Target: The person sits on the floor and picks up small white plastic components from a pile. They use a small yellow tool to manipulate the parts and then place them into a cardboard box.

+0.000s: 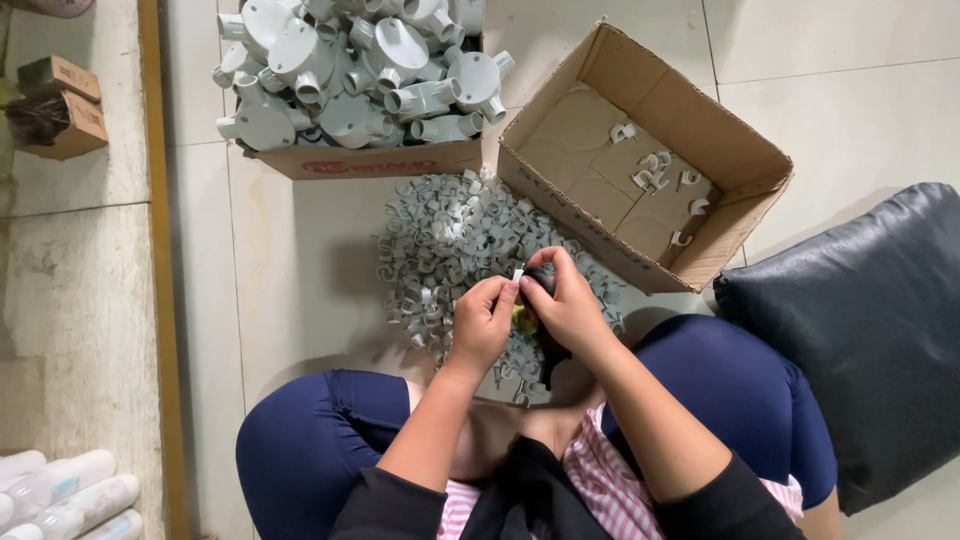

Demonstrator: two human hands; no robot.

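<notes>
A small white clip (pixel 518 273) is pinched upright between both hands, left hand (pixel 482 322) and right hand (pixel 568 308), fingers closed on it, directly above the grey clip pile (pixel 440 240).

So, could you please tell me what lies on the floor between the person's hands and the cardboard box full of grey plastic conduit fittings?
A heap of small grey plastic clips covers that stretch of floor, as the head view shows.

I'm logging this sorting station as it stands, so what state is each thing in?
Left hand: pinching a small white clip.
Right hand: gripping a dark tool against the clip.
Pile of grey clips: loose on the floor.
Right carton: open, nearly empty, few clips inside.
Left carton: open, heaped with grey conduit fittings.
</notes>
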